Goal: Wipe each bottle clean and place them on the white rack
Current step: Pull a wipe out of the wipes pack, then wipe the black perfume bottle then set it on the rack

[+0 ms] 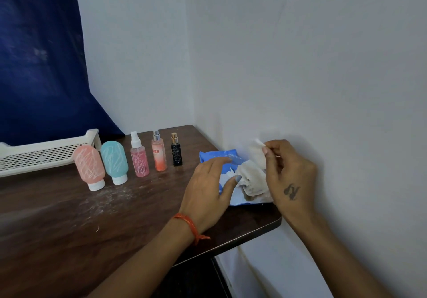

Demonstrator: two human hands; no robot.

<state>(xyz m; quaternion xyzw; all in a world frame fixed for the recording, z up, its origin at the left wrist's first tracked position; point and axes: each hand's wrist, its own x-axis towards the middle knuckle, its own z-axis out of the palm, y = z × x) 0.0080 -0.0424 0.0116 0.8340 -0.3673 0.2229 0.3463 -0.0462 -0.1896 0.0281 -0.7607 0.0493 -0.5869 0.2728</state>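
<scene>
Several bottles stand in a row on the dark wooden table [69,216]: a pink squeeze bottle [89,167], a teal squeeze bottle [114,161], a pink spray bottle [139,159], an orange spray bottle [159,153] and a small black perfume bottle [176,151], most marked with white scribbles. The white perforated rack [39,154] sits behind them at the left. My left hand [209,188] presses flat on a blue wipe packet [219,158]. My right hand [288,175] pinches a white wipe [253,170] and lifts it out of the packet.
A white wall runs along the table's right side, close behind the packet. A blue curtain [39,66] hangs at the back left. White dust streaks lie on the table in front of the bottles. The table's front right corner sits just under my right wrist.
</scene>
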